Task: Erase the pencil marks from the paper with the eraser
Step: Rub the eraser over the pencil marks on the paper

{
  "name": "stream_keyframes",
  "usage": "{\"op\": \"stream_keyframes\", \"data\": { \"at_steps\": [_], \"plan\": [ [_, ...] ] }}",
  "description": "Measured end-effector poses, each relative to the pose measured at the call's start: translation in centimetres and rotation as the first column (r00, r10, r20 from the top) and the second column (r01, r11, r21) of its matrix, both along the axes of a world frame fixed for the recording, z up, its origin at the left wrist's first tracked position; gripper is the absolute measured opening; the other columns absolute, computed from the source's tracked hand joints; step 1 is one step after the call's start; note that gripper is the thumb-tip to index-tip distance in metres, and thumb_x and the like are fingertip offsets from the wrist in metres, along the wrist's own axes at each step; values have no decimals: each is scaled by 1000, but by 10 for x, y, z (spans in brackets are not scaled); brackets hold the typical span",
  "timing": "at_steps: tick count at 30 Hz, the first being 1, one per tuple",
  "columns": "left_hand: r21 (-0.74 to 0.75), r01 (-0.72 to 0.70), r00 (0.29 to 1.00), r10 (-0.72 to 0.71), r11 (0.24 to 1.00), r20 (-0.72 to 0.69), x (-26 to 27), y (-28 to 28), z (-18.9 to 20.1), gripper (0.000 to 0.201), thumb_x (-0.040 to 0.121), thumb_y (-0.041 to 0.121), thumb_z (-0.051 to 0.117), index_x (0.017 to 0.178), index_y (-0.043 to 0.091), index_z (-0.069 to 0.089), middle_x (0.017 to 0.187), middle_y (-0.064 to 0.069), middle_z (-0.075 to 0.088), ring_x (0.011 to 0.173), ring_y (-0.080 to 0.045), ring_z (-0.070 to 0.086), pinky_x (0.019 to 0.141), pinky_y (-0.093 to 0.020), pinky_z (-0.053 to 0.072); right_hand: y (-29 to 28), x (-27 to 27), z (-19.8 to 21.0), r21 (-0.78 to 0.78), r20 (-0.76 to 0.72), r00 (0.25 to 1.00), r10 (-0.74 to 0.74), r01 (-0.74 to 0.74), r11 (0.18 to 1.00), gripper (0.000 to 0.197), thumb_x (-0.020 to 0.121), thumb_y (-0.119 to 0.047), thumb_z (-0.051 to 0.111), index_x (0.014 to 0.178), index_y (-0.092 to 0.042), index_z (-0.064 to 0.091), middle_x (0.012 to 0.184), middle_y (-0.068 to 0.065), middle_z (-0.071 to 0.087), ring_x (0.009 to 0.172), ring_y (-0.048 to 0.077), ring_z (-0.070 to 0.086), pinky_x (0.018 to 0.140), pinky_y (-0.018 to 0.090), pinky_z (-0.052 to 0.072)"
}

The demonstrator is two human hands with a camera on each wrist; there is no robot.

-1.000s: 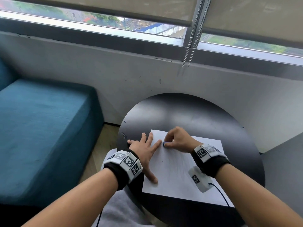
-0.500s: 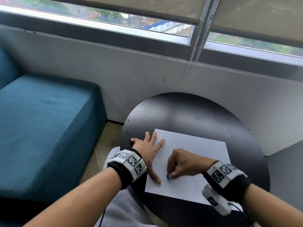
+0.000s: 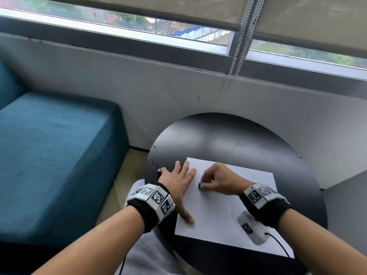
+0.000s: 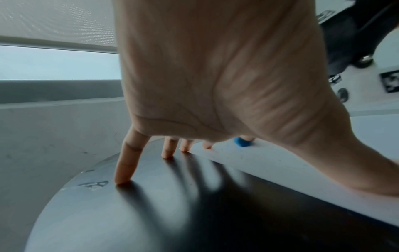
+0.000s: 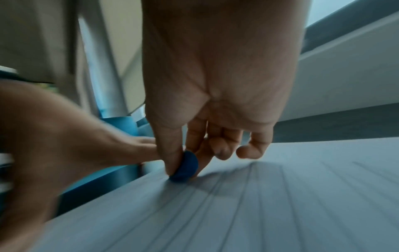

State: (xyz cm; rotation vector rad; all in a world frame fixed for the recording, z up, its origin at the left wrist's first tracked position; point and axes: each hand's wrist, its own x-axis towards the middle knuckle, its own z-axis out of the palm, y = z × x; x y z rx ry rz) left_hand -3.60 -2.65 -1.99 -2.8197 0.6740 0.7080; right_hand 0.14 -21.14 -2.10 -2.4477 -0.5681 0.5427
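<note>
So the paper point(image 3: 234, 203) lies flat on the round black table point(image 3: 228, 135), and the job looks mid-way to me. The right hand point(image 3: 220, 180) pinches a small blue eraser point(image 3: 200, 185) between thumb and forefinger, tip down on the paper's upper-left part, just beside the left hand's index finger. The left hand point(image 3: 178, 183) is spread flat – outer fingers on the table, index finger and thumb on the paper's left edge, pinning it. Faint pencil marks point(image 3: 225, 209) show below the eraser toward the sheet's middle, so that patch looks undone. The right wrist view is too streaky to say how much else remains.
</note>
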Motion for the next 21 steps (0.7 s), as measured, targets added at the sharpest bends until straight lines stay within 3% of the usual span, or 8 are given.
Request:
{"op": "stream_keyframes", "data": {
  "at_steps": [2,4,6,10,13,16,18,21],
  "plan": [
    [8,-3,1000,3,1000,-10,1,-1,1,150,51,85,71,156,17,-11,163,-8,-14,150,-36,-5,107,-65,30,3,-15,4,-40,-74,990,121,-124,991,6,75,-18,75,71,-13,74,59,-11,59,53,4,50,56,14,37],
    [13,-3,1000,4,1000,-17,1,0,1,150,52,85,71,156,17,-12,163,-8,-15,150,-35,-5,107,-65,30,6,-9,7,-72,-82,986,146,-152,986,5,76,-20,76,75,-15,77,59,-13,61,54,2,52,56,13,37],
    [11,5,1000,-5,1000,-14,1,0,0,149,51,86,71,156,18,-11,163,-7,-13,150,-35,-5,107,-65,30,8,8,9,-64,-14,998,62,-63,996,8,76,-22,76,77,-14,78,64,-7,67,58,2,55,60,19,44],
    [-13,1,1000,-1,1000,-10,1,3,0,149,50,86,71,156,19,-10,163,-6,-10,150,-34,-3,107,-65,29,11,24,3,-62,87,993,-82,87,994,12,76,-23,73,75,-11,75,74,4,73,67,16,64,68,29,53],
    [-16,-7,1000,7,1000,-11,0,2,-1,150,50,85,72,156,18,-10,164,-6,-14,151,-35,-5,108,-65,28,17,-9,-1,-69,23,998,61,-59,996,10,75,-19,70,75,-10,75,71,5,72,67,22,65,66,36,54],
    [-3,-10,1000,10,1000,-18,1,2,-2,150,51,86,70,156,19,-13,164,-6,-17,151,-34,-8,110,-65,26,19,-29,3,-84,-90,981,172,-180,980,9,76,-20,72,80,-14,77,76,0,74,69,14,65,69,35,55],
    [-9,-8,1000,8,1000,-14,1,3,-1,149,51,86,71,157,19,-10,164,-7,-15,151,-34,-6,109,-64,27,19,-15,7,-69,-57,990,132,-136,988,10,77,-21,75,81,-13,78,77,2,74,69,13,64,70,35,54],
    [-40,-4,1000,4,999,2,1,5,0,149,48,86,72,156,18,-5,164,-6,-10,150,-33,-2,107,-63,30,18,8,7,-54,48,999,12,-9,998,12,77,-22,74,78,-10,76,75,6,73,71,20,66,70,36,54]
  ]
}}
